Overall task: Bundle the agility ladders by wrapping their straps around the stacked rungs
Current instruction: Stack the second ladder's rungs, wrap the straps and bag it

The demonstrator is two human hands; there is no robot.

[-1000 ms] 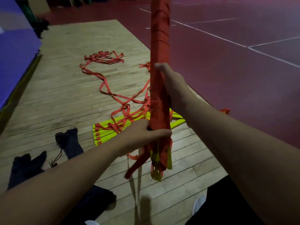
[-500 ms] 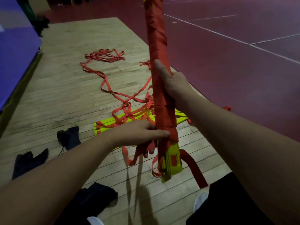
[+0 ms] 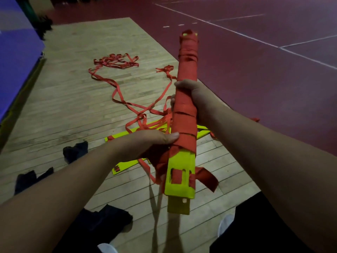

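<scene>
The bundle of rungs (image 3: 179,178) is up in the air, near the person, over the wooden floor (image 3: 73,99). Red strap (image 3: 186,115) goes round most of it, but the near yellow end is bare. The right hand (image 3: 196,101) holds the middle tight. The left hand (image 3: 153,143) holds it lower down, with loose strap bunched under it. The wrapping looks almost done. Next, I think the loose end (image 3: 206,178) must go round the bare part and tuck in. Another ladder (image 3: 127,137) lies unwrapped on the floor, farther off.

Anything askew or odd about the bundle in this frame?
Yes. The near end of the bundle is bare yellow, one rung juts out past the stack, and a loose strap end flares sideways there.
</scene>
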